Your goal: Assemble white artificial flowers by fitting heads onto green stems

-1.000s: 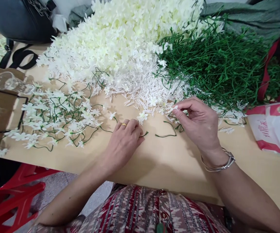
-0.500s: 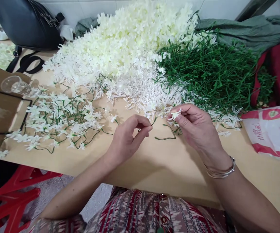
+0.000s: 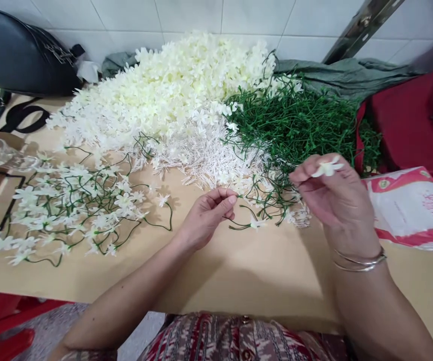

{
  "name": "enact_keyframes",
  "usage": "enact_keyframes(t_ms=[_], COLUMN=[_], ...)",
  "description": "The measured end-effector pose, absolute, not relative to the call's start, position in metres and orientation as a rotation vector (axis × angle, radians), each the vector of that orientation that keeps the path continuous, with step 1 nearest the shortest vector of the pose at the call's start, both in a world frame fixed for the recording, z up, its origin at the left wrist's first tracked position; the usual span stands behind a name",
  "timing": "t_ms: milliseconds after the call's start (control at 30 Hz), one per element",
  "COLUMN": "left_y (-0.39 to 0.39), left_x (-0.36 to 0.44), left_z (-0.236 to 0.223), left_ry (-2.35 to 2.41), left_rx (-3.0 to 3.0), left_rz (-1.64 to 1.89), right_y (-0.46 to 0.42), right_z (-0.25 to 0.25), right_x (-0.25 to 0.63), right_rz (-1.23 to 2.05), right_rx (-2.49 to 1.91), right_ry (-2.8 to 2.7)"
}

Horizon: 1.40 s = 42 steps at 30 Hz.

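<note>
My left hand is closed in a pinch on a thin green plastic stem, whose tip pokes out past the thumb. Raised at the right, my right hand pinches a white artificial flower between thumb and fingers. A loose stem and a small white flower lie on the table between the hands. Beyond them spread white thin sticks, a big heap of cream-white flowers and a tangle of green stems. White flowers on green stems are gathered at the left.
A black bag and a clear plastic cup stand at the left. To the right are a red bag and a white-and-pink packet. Tiled wall closes the back; a red stool is below the table.
My right hand has lifted and moved right, away from my left hand, with a white flower in its fingers. My left hand still pinches the stem. The camera view has shifted.
</note>
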<state>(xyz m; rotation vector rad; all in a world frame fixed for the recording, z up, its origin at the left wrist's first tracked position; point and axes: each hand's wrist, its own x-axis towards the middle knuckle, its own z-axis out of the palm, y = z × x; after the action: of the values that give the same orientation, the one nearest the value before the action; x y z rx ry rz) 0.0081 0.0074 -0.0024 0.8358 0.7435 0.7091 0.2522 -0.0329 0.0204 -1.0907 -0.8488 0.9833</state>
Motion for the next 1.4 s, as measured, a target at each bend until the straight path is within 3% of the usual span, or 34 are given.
enact_keyframes(t_ms=[100,200,1400], left_y=[0.005,0.004,-0.014], left_x=[0.007,0.007,0.010], left_z=[-0.005,-0.005,-0.019], left_ry=[0.749,0.743,0.709], left_rx=[0.882,0.946,1.200], left_rz=[0.670,0.629,0.569], right_y=[-0.042,-0.053,-0.067], right_z=[0.019,0.008,0.006], right_x=[0.250,0.229,0.209], right_rz=[0.934,1.102,1.450], right_rx=[-1.136,-1.220,-1.448], right_ry=[-1.018,-1.171,-1.065])
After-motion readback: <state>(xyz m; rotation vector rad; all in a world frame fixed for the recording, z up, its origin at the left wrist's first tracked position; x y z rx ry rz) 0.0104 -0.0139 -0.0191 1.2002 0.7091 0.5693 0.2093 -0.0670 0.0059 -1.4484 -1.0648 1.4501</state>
